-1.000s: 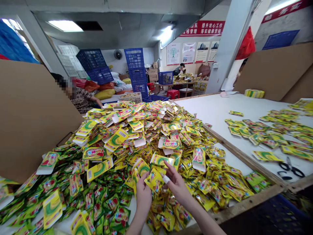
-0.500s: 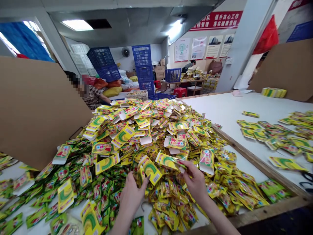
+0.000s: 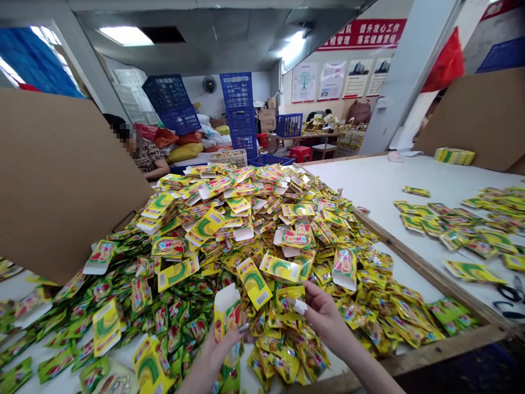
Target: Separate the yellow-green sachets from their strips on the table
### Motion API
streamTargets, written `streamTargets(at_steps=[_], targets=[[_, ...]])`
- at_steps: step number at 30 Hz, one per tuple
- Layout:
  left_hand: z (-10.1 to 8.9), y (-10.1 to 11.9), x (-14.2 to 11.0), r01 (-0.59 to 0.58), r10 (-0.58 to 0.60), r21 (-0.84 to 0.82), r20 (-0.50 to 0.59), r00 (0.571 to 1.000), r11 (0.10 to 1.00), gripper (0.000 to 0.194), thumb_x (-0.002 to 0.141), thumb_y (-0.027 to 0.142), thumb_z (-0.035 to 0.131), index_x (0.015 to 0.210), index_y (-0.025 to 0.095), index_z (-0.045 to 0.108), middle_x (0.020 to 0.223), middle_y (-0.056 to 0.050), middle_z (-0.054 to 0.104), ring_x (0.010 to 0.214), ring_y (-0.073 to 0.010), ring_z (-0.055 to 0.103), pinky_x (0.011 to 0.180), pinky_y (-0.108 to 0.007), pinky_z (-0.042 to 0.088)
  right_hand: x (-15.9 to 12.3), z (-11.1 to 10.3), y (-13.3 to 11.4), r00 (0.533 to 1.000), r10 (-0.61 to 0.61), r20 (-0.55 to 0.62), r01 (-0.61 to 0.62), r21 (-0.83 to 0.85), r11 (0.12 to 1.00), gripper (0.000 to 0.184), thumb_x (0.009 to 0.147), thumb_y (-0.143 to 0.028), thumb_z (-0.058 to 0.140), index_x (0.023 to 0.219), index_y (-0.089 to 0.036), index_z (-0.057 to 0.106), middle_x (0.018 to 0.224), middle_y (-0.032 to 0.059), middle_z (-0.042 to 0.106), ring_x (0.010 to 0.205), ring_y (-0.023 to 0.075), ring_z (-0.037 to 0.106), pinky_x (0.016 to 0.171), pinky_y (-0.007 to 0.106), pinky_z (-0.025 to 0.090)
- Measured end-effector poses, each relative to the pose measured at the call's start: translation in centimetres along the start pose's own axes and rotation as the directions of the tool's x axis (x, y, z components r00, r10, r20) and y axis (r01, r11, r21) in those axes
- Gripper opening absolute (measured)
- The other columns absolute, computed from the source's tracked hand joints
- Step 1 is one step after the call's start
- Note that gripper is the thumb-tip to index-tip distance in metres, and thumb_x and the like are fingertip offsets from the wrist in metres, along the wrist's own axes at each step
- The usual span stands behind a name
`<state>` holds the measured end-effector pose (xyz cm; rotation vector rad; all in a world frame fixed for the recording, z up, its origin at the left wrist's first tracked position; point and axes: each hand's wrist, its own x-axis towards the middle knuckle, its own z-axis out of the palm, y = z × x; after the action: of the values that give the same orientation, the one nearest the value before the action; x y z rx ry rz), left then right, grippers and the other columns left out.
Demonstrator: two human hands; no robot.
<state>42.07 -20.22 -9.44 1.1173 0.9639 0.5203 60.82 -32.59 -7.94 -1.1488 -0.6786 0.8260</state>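
Note:
My left hand (image 3: 213,350) is closed around a small yellow and green carton (image 3: 227,311), upright, its white end flap standing up. Between the fingers of my right hand (image 3: 328,320) is a yellow sachet (image 3: 287,301), held just to the right of that carton. Something white wraps the tip of my right thumb. A flat yellow carton (image 3: 254,283) lies between and beyond my hands. Yellow sachets (image 3: 283,361) lie loose below my right hand, and green sachets (image 3: 180,317) spread left of my left hand.
A high heap of cartons (image 3: 241,191) rises ahead. Cardboard sheets stand at left (image 3: 61,180) and right (image 3: 479,120). A wooden rail (image 3: 414,262) edges the table, with scissors (image 3: 511,295) beyond it. Another person (image 3: 143,156) sits behind the heap, near blue crates (image 3: 240,115).
My left hand has picked up a carton and now holds it upright. My right hand has moved slightly down from beside a flat carton and now holds a yellow sachet.

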Motion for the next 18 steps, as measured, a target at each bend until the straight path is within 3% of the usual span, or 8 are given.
streamTargets(at_steps=[2,5,8,10,13,16,18], targets=[[1.5,0.1,-0.9,0.044,-0.034,-0.072,0.144,0.989,0.996,0.041,0.055,0.043,0.07,0.087,0.017,0.065,0.089,-0.009,0.07,0.091,-0.0275,0.062,0.081,-0.035,0.047,0.1,1.1,-1.3,0.999,-0.046,0.007,0.046,-0.063,0.997,0.023,0.07,-0.03,0.07,0.089,-0.02,0.061,0.08,0.0019,0.063,0.063,0.0135,0.056,0.059,0.025,0.048],[3.0,0.2,-1.4,0.045,-0.026,-0.05,0.333,0.943,0.998,0.037,0.051,0.042,0.077,0.077,0.017,0.067,0.074,-0.005,0.068,0.071,-0.0228,0.061,0.068,-0.032,0.048,0.1,2.5,-3.0,0.964,-0.261,0.055,0.267,-0.195,0.944,0.014,0.074,-0.024,0.065,0.088,-0.021,0.062,0.089,0.0032,0.058,0.077,0.0156,0.056,0.067,0.026,0.047],[3.5,0.2,-1.3,-0.017,0.009,0.012,0.458,0.889,1.0,0.034,0.049,0.038,0.08,0.072,0.018,0.064,0.067,-0.002,0.062,0.065,-0.0193,0.057,0.061,-0.029,0.047,0.0,3.2,-4.3,0.883,-0.379,0.277,0.461,-0.356,0.813,0.022,0.078,-0.011,0.054,0.095,-0.023,0.062,0.094,0.0049,0.056,0.09,0.0176,0.055,0.078,0.029,0.045],[3.4,0.2,-1.3,-0.063,0.039,0.03,0.508,0.86,0.998,0.037,0.05,0.036,0.08,0.078,0.018,0.063,0.068,-0.002,0.061,0.066,-0.0194,0.057,0.062,-0.03,0.047,-0.3,3.2,-5.1,0.855,-0.307,0.418,0.49,-0.454,0.744,0.035,0.075,-0.001,0.047,0.099,-0.023,0.061,0.095,0.005,0.056,0.089,0.0166,0.055,0.078,0.028,0.045],[3.3,0.1,-1.4,-0.101,0.054,0.054,0.55,0.833,0.993,0.046,0.055,0.029,0.077,0.097,0.019,0.06,0.078,-0.003,0.064,0.078,-0.0218,0.06,0.074,-0.033,0.048,-0.9,3.0,-6.3,0.84,-0.117,0.53,0.47,-0.602,0.646,0.047,0.07,0.006,0.041,0.102,-0.023,0.06,0.095,0.0038,0.055,0.087,0.015,0.055,0.077,0.025,0.045],[3.3,-0.5,-1.6,-0.158,0.057,0.123,0.587,0.808,0.98,0.049,0.059,0.021,0.073,0.105,0.018,0.058,0.093,-0.005,0.065,0.092,-0.025,0.059,0.084,-0.034,0.046,-1.5,2.9,-7.3,0.808,0.037,0.588,0.49,-0.705,0.513,0.04,0.072,0.003,0.042,0.096,-0.022,0.063,0.092,0.0038,0.056,0.077,0.014,0.057,0.071,0.023,0.046],[3.3,-1.1,-1.5,-0.164,0.043,0.154,0.589,0.807,0.974,0.048,0.056,0.017,0.073,0.102,0.017,0.06,0.092,-0.004,0.066,0.094,-0.0261,0.058,0.084,-0.034,0.046,-1.8,2.8,-7.6,0.794,0.091,0.602,0.499,-0.729,0.47,0.036,0.073,0.001,0.043,0.094,-0.02,0.063,0.092,0.0048,0.057,0.073,0.0142,0.057,0.068,0.023,0.046]])
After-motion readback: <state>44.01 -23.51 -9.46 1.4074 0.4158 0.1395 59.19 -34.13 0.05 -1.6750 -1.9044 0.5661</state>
